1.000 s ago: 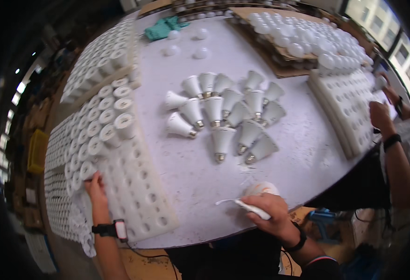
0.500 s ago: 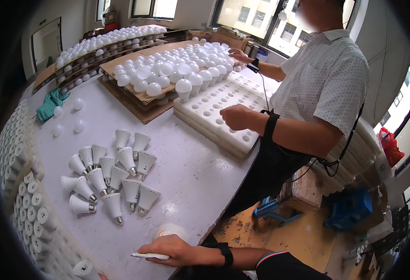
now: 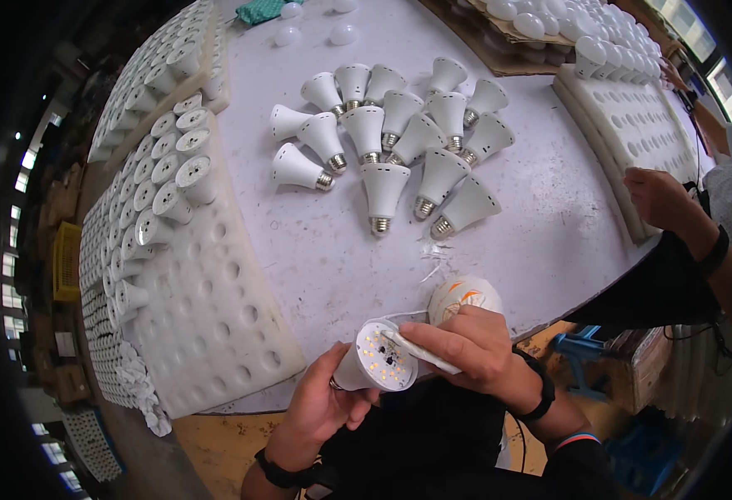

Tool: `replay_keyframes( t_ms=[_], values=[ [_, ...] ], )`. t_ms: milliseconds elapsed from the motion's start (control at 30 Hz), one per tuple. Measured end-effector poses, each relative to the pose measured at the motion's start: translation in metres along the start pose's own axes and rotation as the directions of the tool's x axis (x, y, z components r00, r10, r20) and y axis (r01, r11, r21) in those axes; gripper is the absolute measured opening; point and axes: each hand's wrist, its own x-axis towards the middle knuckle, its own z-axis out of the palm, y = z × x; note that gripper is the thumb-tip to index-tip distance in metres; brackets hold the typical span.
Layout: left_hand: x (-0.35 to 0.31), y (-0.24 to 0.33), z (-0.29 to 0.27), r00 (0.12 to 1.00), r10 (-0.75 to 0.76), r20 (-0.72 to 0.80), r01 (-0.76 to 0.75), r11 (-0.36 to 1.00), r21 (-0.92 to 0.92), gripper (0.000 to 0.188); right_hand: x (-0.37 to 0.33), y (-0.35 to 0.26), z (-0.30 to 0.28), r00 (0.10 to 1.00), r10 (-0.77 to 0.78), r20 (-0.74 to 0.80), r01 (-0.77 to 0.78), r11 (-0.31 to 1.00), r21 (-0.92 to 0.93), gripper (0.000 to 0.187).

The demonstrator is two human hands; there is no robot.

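My left hand (image 3: 319,403) grips a white LED bulb housing (image 3: 354,372) by its lower body. Its round open top faces up, showing a white board with small yellow LEDs. My right hand (image 3: 476,348) is closed on a slim white pointed tool (image 3: 429,353), its exact kind unclear. The tool's tip meets the housing's upper rim. Just beyond the right hand, a rounded white object with orange marks (image 3: 463,293) rests at the table edge, partly hidden by the fingers. Several capped-off white bulb housings (image 3: 384,190) lie loose on the table, metal screw ends toward me.
A white foam tray (image 3: 224,350) on the left holds several upright housings at its far side. Another holed tray (image 3: 649,133) and cardboard layers of domed bulbs (image 3: 528,25) stand at the right. A co-worker's hand (image 3: 662,198) is beside that tray. A green cloth (image 3: 259,10) lies far off.
The view has swung left and down. My left hand, mostly out of sight before, now holds a bulb housing in front of me. My right hand has brought the white tool to its rim.
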Motion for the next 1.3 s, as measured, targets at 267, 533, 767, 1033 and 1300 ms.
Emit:
replay_keyframes(
  t_ms=[267, 533, 767, 1033, 1300],
  values=[
    [0.000, 0.005, -0.002, 1.000, -0.007, -0.007, 0.007, 0.999, 0.044, 0.041, 0.002, 0.002, 0.004, 0.999, -0.034, 0.011, 0.034, 0.998, -0.060, 0.046],
    [0.002, 0.003, -0.003, 1.000, 0.009, -0.015, -0.007, 0.991, 0.131, 0.041, 0.002, 0.000, 0.002, 0.999, -0.011, 0.048, 0.012, 1.000, -0.019, 0.047],
    [-0.002, 0.004, -0.012, 0.992, 0.125, 0.012, -0.125, 0.973, 0.194, 0.042, -0.004, 0.005, 0.002, 0.998, -0.036, 0.045, 0.039, 0.997, -0.065, 0.042],
    [-0.007, 0.008, -0.009, 0.934, 0.349, 0.078, -0.358, 0.913, 0.194, 0.037, -0.001, 0.001, 0.000, 0.992, 0.051, 0.116, -0.045, 0.997, -0.055, 0.038],
    [-0.008, 0.012, -0.007, 0.899, 0.420, 0.125, -0.437, 0.885, 0.164, 0.028, -0.004, 0.000, 0.000, 0.987, 0.050, 0.155, -0.048, 0.999, -0.017, 0.038]
  ],
)
